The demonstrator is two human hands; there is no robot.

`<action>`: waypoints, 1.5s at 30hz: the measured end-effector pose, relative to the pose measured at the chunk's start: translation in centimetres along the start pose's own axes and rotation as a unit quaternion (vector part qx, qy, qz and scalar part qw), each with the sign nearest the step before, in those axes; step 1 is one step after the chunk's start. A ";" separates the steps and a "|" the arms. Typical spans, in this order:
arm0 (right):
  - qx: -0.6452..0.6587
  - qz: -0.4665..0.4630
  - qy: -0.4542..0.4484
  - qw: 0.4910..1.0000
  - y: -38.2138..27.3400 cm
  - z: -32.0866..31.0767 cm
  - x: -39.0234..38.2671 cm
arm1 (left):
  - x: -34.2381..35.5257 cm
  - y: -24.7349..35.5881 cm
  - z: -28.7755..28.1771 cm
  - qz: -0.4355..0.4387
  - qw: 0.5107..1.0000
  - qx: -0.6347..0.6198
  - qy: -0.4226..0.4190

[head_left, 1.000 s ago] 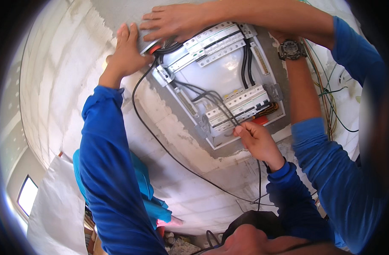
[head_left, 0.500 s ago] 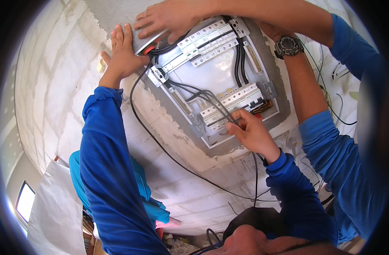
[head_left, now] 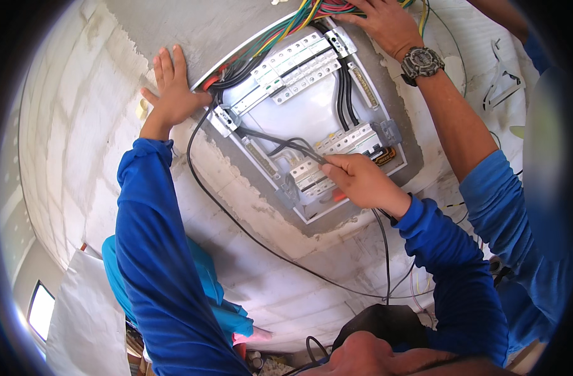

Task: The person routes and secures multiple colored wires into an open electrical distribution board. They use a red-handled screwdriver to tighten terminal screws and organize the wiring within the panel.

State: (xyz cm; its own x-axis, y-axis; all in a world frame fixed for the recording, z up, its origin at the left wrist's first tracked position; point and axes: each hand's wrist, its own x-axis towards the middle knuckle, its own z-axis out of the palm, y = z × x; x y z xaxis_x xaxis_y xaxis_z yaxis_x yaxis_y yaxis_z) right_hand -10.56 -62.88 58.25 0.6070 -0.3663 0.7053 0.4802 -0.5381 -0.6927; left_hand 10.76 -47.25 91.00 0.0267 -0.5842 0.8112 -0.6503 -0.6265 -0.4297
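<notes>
My left hand (head_left: 172,94) lies flat with fingers spread on the wall, its thumb at the upper left corner of the distribution box (head_left: 305,219). Closed on several black cables (head_left: 271,136), my right hand (head_left: 365,182) is over the lower row of circuit breakers (head_left: 361,139). Those cables run from the box's left side; their ends are hidden in my fingers. An orange-red thing (head_left: 340,195) shows below this hand, its kind unclear. An upper row of breakers (head_left: 297,66) sits on a metal rail. One long black cable (head_left: 227,202) hangs from the upper left corner.
A co-worker's hand (head_left: 390,28) with a watch rests at the box's top right, by a bundle of coloured wires (head_left: 286,28). That person's other arm (head_left: 502,17) is at the upper right. Safety glasses (head_left: 502,84) lie farther right. White sheeting (head_left: 89,301) stands lower left.
The co-worker's hand across the box's top has withdrawn right; the watch hand moved up to the wires. Coloured wires now show along the top edge. My right hand shifted slightly up, still gripping the cables.
</notes>
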 end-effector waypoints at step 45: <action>-0.121 -0.110 -0.012 0.987 2.9 2.8 1.4 | -0.4 3.3 0.5 0.007 0.996 0.044 0.083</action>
State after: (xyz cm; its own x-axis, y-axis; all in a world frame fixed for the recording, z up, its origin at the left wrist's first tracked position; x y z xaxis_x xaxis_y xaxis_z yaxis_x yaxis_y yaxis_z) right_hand -6.52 -62.83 56.78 0.5209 -0.2041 0.8289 0.4389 -0.7688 -0.4651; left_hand 8.99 -49.30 89.03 -0.1123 -0.5046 0.8560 -0.5805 -0.6659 -0.4687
